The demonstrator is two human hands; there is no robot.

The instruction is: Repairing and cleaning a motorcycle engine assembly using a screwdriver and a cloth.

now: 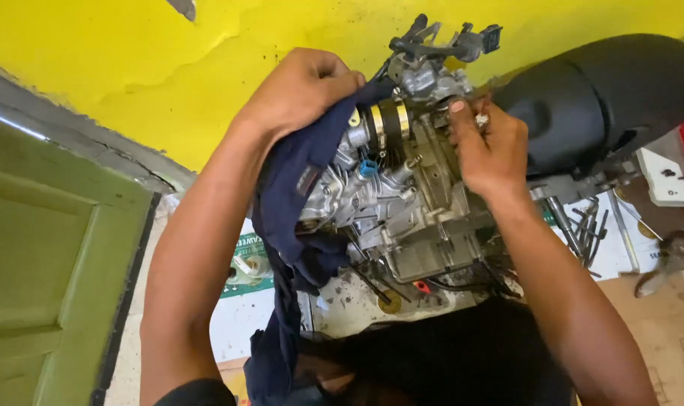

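A grey metal engine block [402, 203] with a black-and-brass intake collar [387, 124] stands in the middle of the head view. My left hand [300, 90] is closed on a dark blue cloth [300, 188], pressing it against the engine's upper left side; the cloth hangs down over my forearm. My right hand [488, 146] grips the engine's upper right side, with the thumb up near a small bright fitting [481, 119]. Grey levers and a connector [447, 41] stick out at the engine's top.
A large black rounded cover [605, 98] lies at the right. Several metal tools [586, 225] lie beside it on paper. A yellow wall [169, 60] is behind, a green door [48, 256] at the left, cardboard [658, 323] at lower right.
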